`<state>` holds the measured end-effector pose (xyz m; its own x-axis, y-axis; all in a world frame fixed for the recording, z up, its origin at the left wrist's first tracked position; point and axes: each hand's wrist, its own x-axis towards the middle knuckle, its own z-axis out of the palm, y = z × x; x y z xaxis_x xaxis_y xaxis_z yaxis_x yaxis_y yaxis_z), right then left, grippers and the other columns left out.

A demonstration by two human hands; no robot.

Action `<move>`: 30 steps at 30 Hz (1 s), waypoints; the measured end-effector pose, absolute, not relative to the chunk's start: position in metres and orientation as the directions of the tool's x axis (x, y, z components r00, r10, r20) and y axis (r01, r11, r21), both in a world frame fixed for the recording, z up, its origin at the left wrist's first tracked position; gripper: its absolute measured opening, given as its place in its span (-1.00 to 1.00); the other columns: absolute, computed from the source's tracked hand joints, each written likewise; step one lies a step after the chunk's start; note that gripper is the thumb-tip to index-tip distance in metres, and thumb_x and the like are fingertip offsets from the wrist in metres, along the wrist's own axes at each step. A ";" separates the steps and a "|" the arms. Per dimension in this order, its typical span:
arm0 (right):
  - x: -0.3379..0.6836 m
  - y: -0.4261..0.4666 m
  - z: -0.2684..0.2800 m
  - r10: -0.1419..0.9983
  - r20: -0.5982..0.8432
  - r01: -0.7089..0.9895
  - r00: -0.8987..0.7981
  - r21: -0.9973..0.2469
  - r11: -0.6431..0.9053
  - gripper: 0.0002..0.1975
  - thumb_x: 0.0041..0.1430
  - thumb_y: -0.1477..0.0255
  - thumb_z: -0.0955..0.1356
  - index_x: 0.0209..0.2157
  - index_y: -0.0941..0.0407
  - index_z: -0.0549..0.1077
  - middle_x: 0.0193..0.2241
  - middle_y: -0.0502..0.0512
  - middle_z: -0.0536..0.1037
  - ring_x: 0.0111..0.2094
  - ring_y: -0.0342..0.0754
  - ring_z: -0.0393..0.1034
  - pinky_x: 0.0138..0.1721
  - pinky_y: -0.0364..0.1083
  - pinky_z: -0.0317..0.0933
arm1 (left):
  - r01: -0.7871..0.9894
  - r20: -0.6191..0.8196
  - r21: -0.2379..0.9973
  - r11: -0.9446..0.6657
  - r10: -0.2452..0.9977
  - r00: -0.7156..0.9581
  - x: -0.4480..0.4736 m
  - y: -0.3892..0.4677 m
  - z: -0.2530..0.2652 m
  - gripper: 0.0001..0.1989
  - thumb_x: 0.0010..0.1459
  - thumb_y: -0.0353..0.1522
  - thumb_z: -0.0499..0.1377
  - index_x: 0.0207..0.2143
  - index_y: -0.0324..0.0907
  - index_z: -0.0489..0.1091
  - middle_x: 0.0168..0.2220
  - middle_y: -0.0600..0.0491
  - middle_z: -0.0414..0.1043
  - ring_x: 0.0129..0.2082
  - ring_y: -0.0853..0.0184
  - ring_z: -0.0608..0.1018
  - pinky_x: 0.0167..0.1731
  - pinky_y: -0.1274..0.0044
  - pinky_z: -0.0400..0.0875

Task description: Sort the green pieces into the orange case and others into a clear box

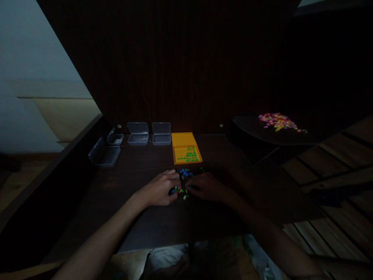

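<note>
Across the dark desktop (101,206), small coloured pieces (184,172), probably light, stiff and best pinched by their edges, lie between the left hand (165,188) and right hand (207,186), both curled, whether gripping any I cannot tell.

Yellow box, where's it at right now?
Head view, centre: the yellow box sits open on the dark tabletop, just right of a clear box and beyond the blue pieces.

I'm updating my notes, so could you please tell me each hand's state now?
Left hand: curled by the small pieces; cannot tell whether it holds any.
Right hand: at the same pieces; too dark to tell its grip.
</note>
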<state>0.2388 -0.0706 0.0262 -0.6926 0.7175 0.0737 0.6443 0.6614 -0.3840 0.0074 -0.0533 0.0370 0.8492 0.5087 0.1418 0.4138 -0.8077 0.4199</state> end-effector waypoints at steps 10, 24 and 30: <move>0.256 -0.065 0.036 0.744 0.100 0.646 -0.660 -0.429 0.631 -0.77 0.23 0.41 0.33 -0.12 0.10 0.58 -0.23 0.12 0.66 -0.28 -0.05 0.55 -0.23 -0.13 0.27 | 0.415 0.202 0.511 -0.753 0.574 0.793 0.003 -0.048 0.041 -0.89 0.23 -0.43 0.08 -0.35 -0.18 0.38 -0.33 0.04 0.38 -0.24 0.30 0.40 -0.16 0.46 0.32; 0.256 -0.065 0.036 0.722 0.050 0.632 -0.690 -0.446 0.634 -0.81 0.28 0.37 0.33 -0.17 0.10 0.57 -0.25 0.11 0.65 -0.25 -0.05 0.54 -0.19 -0.12 0.26 | 0.423 0.202 0.682 -0.596 0.711 0.674 0.003 -0.043 0.041 -0.76 0.34 -0.28 0.03 -0.35 -0.19 0.35 -0.37 0.07 0.35 -0.30 0.34 0.41 -0.22 0.49 0.32; 0.257 -0.064 0.035 0.722 0.062 0.643 -0.689 -0.407 0.649 -0.81 0.28 0.43 0.30 -0.20 0.11 0.57 -0.28 0.11 0.65 -0.30 -0.06 0.53 -0.25 -0.14 0.24 | 0.426 0.186 0.679 -0.598 0.701 0.689 0.004 -0.042 0.038 -0.78 0.34 -0.30 0.04 -0.34 -0.20 0.36 -0.36 0.06 0.36 -0.28 0.32 0.42 -0.19 0.48 0.30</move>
